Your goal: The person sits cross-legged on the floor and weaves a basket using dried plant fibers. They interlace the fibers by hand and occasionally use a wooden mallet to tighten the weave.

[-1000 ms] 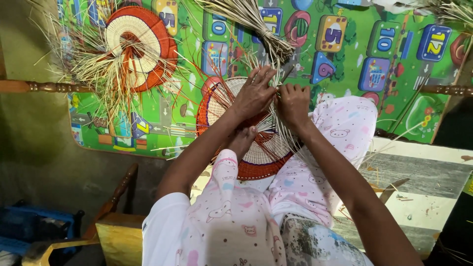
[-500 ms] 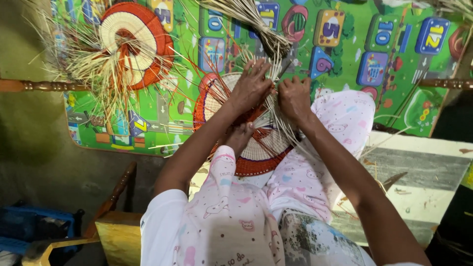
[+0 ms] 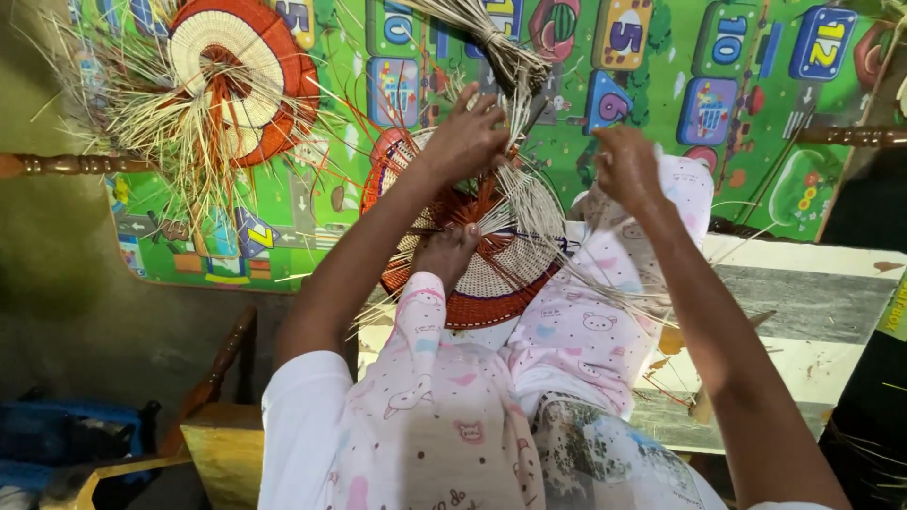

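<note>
Two round woven pieces show from the head view. At the far left, on the colourful play mat [image 3: 312, 227], lies a woven disc [image 3: 241, 76] with a pale centre and red-orange rim, its loose straw ends fanning out over the mat. A carved wooden rail [image 3: 66, 165] runs just beside it at the left edge.

Toward the middle, a second woven disc [image 3: 482, 250], red-orange and cream, stands tilted against the person's legs, with a bare foot [image 3: 446, 253] pressed on its lower face. The left hand [image 3: 468, 140] rests on the upper part of this disc, fingers curled together over the pale straw strands [image 3: 534, 203] that spread from its centre. Above that hand lies a tied bundle of straw [image 3: 496, 42] on the mat.

Further right, the right hand [image 3: 625, 162] is raised near the disc's right side, fingers closed loosely; whether it pinches a strand cannot be told. Pink patterned trousers [image 3: 586, 331] cover the knees below, and a painted floor [image 3: 803, 302] lies at the right.
</note>
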